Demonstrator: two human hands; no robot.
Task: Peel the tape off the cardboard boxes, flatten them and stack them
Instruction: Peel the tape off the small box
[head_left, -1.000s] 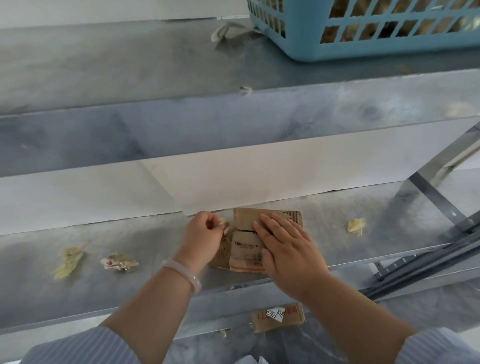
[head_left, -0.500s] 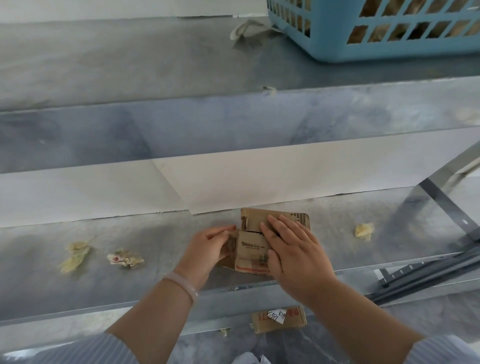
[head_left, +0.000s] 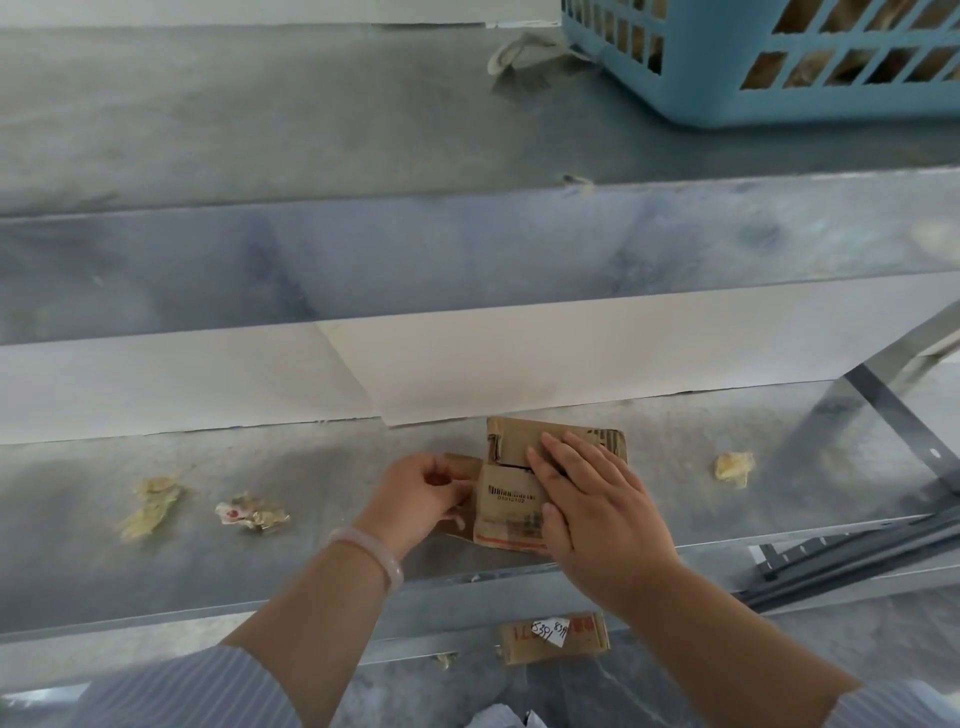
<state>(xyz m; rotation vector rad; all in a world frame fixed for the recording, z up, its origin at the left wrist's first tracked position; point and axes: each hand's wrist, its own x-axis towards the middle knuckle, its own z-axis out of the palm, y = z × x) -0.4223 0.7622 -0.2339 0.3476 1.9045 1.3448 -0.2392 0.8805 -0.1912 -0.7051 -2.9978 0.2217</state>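
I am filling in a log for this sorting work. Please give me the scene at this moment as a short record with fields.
work piece: cardboard box, mostly flattened, lying on the metal shelf
right hand: fingers straight, pressing the box down
left hand: fingers curled on the box's left flap
tape scraps: two left of the box, one right of it
upper level: blue basket
below the shelf: second cardboard piece with a white label

Two flat brown cardboard boxes (head_left: 511, 501) (head_left: 584, 642), one blue plastic basket (head_left: 727, 67), two bare hands (head_left: 421, 501) (head_left: 597, 512) and three crumpled tape scraps (head_left: 150, 504) (head_left: 252, 512) (head_left: 732, 467) on the low grey metal shelf (head_left: 311, 551) are seen.
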